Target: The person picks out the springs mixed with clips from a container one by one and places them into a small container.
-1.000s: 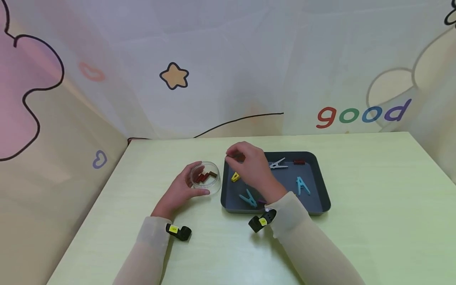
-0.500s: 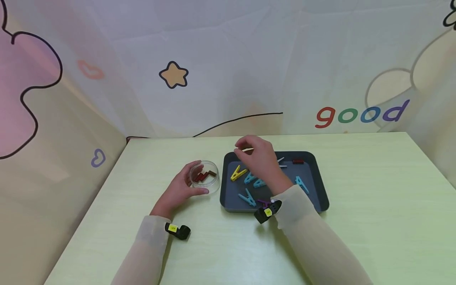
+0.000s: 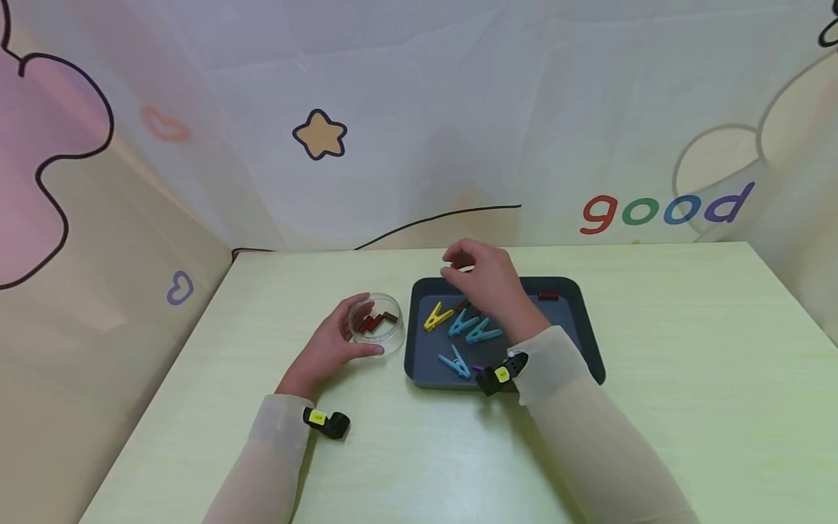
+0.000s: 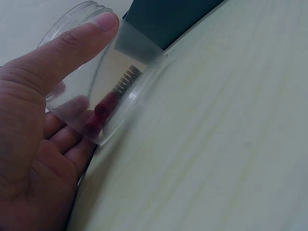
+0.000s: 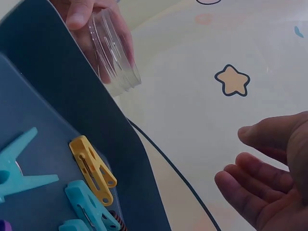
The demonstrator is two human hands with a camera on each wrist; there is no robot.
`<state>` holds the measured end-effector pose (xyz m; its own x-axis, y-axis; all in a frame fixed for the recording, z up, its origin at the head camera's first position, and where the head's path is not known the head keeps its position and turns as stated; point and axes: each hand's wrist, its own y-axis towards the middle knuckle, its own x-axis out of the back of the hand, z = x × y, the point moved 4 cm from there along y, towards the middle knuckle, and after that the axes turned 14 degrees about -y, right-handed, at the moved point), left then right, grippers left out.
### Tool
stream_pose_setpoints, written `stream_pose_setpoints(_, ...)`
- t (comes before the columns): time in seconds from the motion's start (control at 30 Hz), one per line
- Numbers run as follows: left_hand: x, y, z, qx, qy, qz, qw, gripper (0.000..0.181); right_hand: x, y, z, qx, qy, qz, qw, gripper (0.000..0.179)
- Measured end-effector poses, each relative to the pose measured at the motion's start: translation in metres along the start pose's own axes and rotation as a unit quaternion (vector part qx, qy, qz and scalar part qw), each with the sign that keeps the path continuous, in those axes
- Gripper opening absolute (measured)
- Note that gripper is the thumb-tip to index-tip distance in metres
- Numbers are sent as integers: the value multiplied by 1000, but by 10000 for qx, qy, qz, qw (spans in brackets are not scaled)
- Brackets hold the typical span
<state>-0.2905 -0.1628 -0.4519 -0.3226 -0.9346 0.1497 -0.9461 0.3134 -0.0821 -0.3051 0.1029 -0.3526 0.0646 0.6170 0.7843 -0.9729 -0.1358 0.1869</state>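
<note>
My left hand (image 3: 330, 349) grips a clear round jar (image 3: 393, 342) at the left of the tray, thumb on the near side. Inside the jar lie red springs (image 4: 103, 108) and a dark one (image 4: 129, 79). Over the back of the dark grey tray (image 3: 415, 356) hovers my right hand (image 3: 494, 284), its thumb and fingers apart with nothing between them. Beneath and left of it are a yellow clothespin (image 3: 437, 316), light blue clothespins (image 3: 483, 332) and a dark spring (image 3: 463, 304). A red spring (image 3: 548, 295) lies at the tray's back right.
A purple piece (image 3: 478, 368) shows at the tray's front, mostly covered by the right wrist camera (image 3: 500, 375). The right forearm hides the tray's right part. Behind the pale table (image 3: 674, 349) hangs a printed backdrop (image 3: 419, 131).
My right hand has moved right and slightly back, away from the jar, uncovering the yellow clothespin, blue clothespins and dark spring. The left hand and jar have stayed in place.
</note>
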Motion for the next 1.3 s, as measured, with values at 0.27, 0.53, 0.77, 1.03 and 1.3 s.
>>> stream_pose_setpoints(0.27, 3, 6, 8, -163, 45, -4, 9999, 94, 3, 3, -4, -107, -155, 295, 9994, 25)
stream_pose_setpoints(0.53, 4, 5, 7, -214, 43, -18, 9998, 95, 6, 8, -8, -167, -307, 598, 9976, 27)
stream_pose_setpoints(0.77, 3, 4, 6, -179, 26, -34, 9998, 95, 6, 10, -11, -256, -460, 739, 9959, 26)
stream_pose_setpoints(1.03, 3, 3, 5, -126, 15, -60, 9999, 93, 7, 11, -11, -264, -677, 910, 9932, 25)
stream_pose_setpoints(1.3, 3, 4, 8, -128, -3, -25, 9999, 93, 7, 13, -15, -315, -889, 1076, 9897, 25)
